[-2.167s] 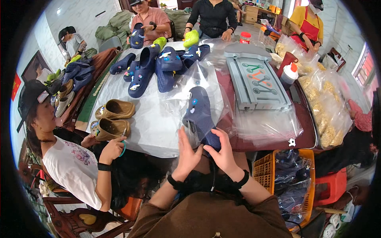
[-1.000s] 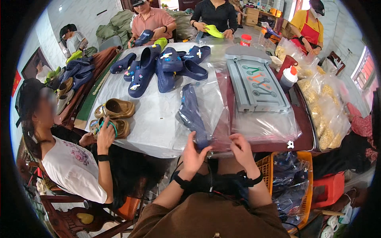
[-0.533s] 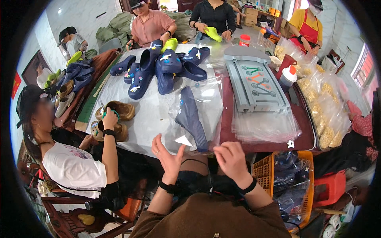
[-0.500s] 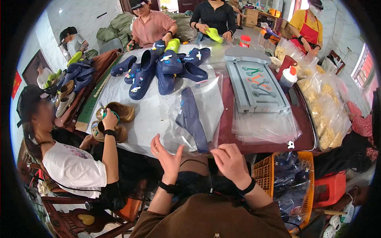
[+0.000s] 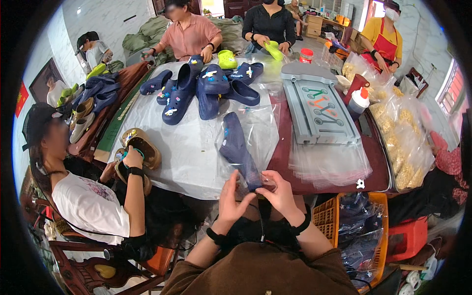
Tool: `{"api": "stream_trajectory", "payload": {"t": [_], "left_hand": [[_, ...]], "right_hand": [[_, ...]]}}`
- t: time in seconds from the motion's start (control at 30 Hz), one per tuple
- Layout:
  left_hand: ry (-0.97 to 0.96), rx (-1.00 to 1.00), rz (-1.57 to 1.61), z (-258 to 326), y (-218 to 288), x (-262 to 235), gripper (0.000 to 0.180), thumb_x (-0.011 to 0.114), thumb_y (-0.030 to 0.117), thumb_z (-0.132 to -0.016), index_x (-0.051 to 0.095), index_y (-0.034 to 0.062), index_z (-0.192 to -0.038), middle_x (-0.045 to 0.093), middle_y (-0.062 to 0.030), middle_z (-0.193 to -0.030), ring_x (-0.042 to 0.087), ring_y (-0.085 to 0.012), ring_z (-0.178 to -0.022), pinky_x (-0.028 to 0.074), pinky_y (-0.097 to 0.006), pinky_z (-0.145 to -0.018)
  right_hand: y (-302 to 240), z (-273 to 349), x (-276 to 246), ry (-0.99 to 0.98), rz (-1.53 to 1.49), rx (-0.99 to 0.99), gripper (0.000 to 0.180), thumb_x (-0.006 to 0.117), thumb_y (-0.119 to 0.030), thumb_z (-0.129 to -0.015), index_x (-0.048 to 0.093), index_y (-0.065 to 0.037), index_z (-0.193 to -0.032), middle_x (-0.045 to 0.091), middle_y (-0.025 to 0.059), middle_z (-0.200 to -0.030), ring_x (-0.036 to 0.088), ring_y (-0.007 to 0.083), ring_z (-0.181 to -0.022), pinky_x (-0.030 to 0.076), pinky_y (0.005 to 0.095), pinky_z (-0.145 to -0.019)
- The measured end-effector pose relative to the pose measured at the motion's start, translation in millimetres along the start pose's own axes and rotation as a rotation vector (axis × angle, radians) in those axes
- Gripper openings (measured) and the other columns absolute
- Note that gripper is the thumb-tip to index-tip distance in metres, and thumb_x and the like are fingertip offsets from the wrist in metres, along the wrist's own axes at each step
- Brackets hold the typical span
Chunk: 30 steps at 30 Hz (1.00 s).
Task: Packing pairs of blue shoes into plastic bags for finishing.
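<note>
A navy clog (image 5: 236, 142) lies in a clear plastic bag (image 5: 265, 129) at the table's near edge. My right hand (image 5: 281, 194) pinches the bag's near end between thumb and fingers. My left hand (image 5: 232, 200) is at the left side of that same end, its fingertips against the plastic and its thumb stretched out toward my right hand. A wide gap shows between the left thumb and fingers, so that hand is open. Farther back lies a heap of navy clogs (image 5: 184, 86) with small decorations.
Flat clear bags (image 5: 329, 162) lie under a grey folding stool (image 5: 319, 105). An orange crate (image 5: 382, 236) with bagged navy clogs stands low on the right. At left a co-worker (image 5: 93, 201) handles brown clogs (image 5: 147, 142). Bags of small yellowish pieces (image 5: 405, 132) line the right.
My two hands have come together at the bag's near end, the left moving right. Across the table, a co-worker's hand has left the lime clog.
</note>
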State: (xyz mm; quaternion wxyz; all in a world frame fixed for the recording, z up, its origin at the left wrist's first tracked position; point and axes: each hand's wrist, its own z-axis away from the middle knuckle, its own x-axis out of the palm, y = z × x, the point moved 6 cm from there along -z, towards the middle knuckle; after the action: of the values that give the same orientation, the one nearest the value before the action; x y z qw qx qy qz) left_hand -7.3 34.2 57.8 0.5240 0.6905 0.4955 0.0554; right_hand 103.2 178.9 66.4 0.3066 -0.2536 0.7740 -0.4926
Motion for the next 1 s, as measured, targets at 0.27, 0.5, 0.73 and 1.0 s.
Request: {"api": "stream_trajectory", "payload": {"t": [0.27, 0.5, 0.73, 1.0], "left_hand": [[0.153, -0.115, -0.107, -9, 3, 2, 0.083, 0.088, 0.024, -0.077, 0.045, 0.0047, -0.146, 0.062, -0.0208, -0.111, 0.061, -0.0356, -0.104, 0.050, -0.043, -0.086], [0.201, -0.205, 0.031, -13, -11, -10, 0.077, 0.088, 0.018, -0.076, 0.050, 0.0013, -0.141, 0.060, -0.0145, -0.103, 0.058, -0.0252, -0.088, 0.048, -0.036, -0.077], [0.176, 0.104, -0.235, -19, 32, -8, 0.060, 0.083, 0.010, -0.076, 0.056, 0.0024, -0.129, 0.062, -0.0147, -0.104, 0.052, -0.0340, -0.098, 0.044, -0.043, -0.088], [0.208, 0.204, -0.177, -18, 34, -11, 0.044, 0.077, -0.001, -0.078, 0.058, 0.0009, -0.118, 0.060, -0.0148, -0.112, 0.052, -0.0346, -0.106, 0.044, -0.042, -0.093]], "right_hand": [[11, 3, -17, 0.099, -0.109, 0.078, 0.022, 0.066, 0.000, -0.094, 0.068, -0.001, -0.116, 0.073, 0.0051, -0.099, 0.066, 0.0096, -0.086, 0.051, 0.0239, -0.075], [53, 0, -65, 0.341, 0.093, 0.084, 0.021, 0.060, 0.005, -0.093, 0.065, -0.001, -0.113, 0.071, 0.0071, -0.097, 0.065, 0.0147, -0.084, 0.051, 0.0286, -0.076], [33, 7, -70, 0.393, 0.412, -0.032, 0.031, 0.059, 0.006, -0.089, 0.062, -0.004, -0.119, 0.068, 0.0168, -0.104, 0.068, 0.0326, -0.090, 0.054, 0.0372, -0.078], [26, 3, -63, 0.352, 0.297, -0.108, 0.046, 0.048, 0.014, -0.084, 0.057, -0.003, -0.125, 0.064, 0.0191, -0.106, 0.065, 0.0373, -0.095, 0.052, 0.0407, -0.085]]}}
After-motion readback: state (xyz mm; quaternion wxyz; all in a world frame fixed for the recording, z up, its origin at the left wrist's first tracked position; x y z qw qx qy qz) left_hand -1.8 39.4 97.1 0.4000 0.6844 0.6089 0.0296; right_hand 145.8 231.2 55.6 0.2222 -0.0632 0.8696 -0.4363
